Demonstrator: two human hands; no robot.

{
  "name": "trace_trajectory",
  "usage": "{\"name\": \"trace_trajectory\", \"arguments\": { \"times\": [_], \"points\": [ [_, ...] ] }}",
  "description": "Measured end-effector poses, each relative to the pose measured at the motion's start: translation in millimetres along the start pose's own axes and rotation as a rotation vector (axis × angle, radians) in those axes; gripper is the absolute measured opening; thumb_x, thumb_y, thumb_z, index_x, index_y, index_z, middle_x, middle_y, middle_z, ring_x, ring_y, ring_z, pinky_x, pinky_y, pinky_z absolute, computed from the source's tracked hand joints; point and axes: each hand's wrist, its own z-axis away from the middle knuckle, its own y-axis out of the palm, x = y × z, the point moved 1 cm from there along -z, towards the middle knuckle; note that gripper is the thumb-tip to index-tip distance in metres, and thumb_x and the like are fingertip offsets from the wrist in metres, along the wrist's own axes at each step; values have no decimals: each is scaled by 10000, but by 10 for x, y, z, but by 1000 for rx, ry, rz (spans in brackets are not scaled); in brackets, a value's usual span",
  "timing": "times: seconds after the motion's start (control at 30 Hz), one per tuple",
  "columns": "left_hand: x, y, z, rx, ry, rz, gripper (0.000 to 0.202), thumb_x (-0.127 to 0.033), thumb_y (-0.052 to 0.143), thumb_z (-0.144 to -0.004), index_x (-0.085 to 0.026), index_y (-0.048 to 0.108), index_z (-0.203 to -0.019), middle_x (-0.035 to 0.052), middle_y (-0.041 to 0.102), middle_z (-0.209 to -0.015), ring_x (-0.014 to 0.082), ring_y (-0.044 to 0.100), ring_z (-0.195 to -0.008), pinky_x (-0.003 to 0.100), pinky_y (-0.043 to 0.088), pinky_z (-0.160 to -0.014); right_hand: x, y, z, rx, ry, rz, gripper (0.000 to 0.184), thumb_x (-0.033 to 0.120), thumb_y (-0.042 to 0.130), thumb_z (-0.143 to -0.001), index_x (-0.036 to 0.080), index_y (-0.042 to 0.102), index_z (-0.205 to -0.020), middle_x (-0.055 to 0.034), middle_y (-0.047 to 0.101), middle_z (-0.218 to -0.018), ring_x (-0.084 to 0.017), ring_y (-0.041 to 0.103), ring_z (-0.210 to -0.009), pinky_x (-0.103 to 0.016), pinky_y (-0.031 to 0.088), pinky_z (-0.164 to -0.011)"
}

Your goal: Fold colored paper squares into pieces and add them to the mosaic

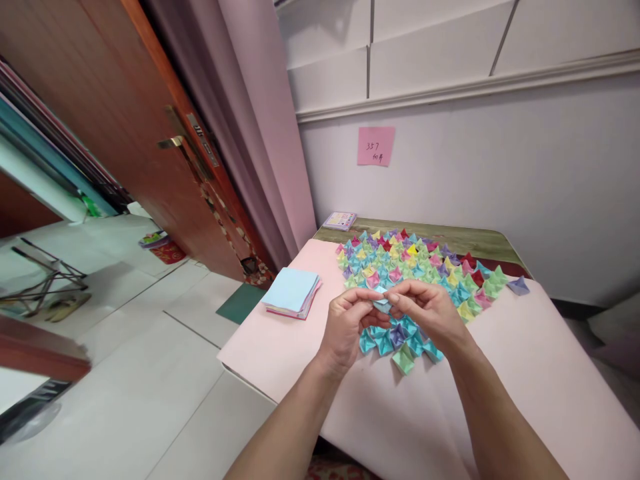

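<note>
tabletop [300, 347] pink-covered | folded paper pieces [415, 267] lay packed edge to edge, seemingly to save room | paper stack [291, 292] sat left, within reach | left hand [345, 323] and right hand [430, 310] each had a fingertip grip pinched on pale-blue paper piece [383, 303], raised just above the spread so both could work it

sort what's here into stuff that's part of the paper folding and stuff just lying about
Part of the work: blue paper piece pinched by left hand and right hand; folded paper shapes spread on the pink table cover; stack of paper squares.
Lying about: pink note on the wall; card pack; door; curtain; red container on the floor.
</note>
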Motion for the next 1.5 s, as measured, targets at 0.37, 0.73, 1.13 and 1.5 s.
{"name": "trace_trajectory", "arguments": {
  "times": [0.37, 0.73, 1.13, 1.5],
  "points": [
    [10, 16, 17, -35, 143, -241, 339, -272, 782, -714, -146, 651, -1000, -6, 675, -659, 142, 654, -582, 272, 561, -615, -87, 4, -8, 28, -55, 78, 310, 383, 733, -803, 190, 704, -1044, -58, 738, -836, -189, 699, -741, -304, 582, -663],
    [34, -142, -16, -10, 293, -788, 138, -310, 640, -843, -185, 697, -857, 16, 660, -693, 162, 615, -637, 259, 465, -604, -18, 2, -2, -30, -302, 787, 120, 272, 626, -874, 238, 738, -848, -1, 724, -735, -148, 631, -619, -259, 457, -600],
    [-32, -133, 6, 90, 496, -1014, 206, -234, 496, -909, -190, 558, -718, 5, 547, -706, 152, 517, -699, 269, 383, -669, 40, 32, 16, 17, -222, 733, 136, 265, 597, -848, 210, 686, -761, 26, 625, -613, -121, 538, -557, -228, 387, -558],
    [373, -188, -135, 36, -117, -160, 369, -487, 628, -840, -169, 625, -1027, 87, 664, -999, 203, 644, -885, 312, 515, -746, -153, 60, -63, 141, 98, 635, 196, 373, 614, -808, 199, 692, -762, 20, 643, -567, -135, 573, -503, -218, 386, -476]
  ]
}}
